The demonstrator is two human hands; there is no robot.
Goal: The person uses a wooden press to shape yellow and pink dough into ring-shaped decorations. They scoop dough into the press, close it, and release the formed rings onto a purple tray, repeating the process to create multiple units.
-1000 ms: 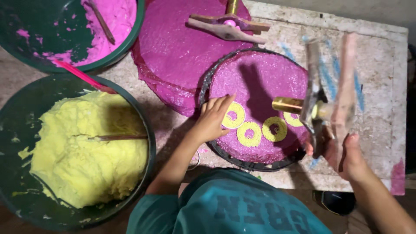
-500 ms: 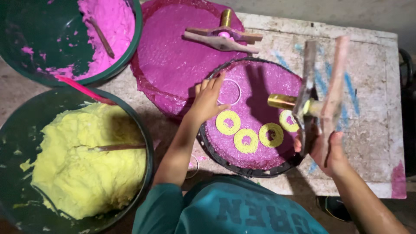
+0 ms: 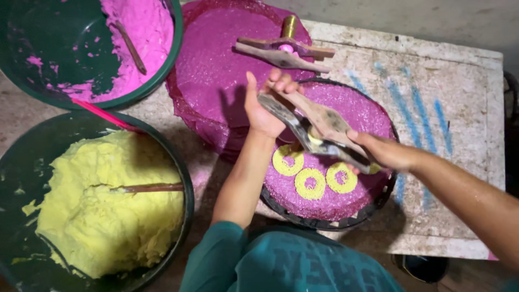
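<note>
Both hands held the wooden press (image 3: 319, 127) over the pink tray (image 3: 373, 116) w/ yellow rings (image 3: 309, 184): left hand (image 3: 265, 105) fingers curled on one end, right hand (image 3: 386, 154) gripped the other.

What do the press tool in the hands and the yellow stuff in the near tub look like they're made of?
The press tool, held by the left hand and right hand: worn, unpainted wooden arms, grain and stains showing, probably with a brass-coloured metal barrel like the spare press. The yellow mass in the green tub: soft, matte, lumpy dough or batter; a stick stands sunk in it.
</note>
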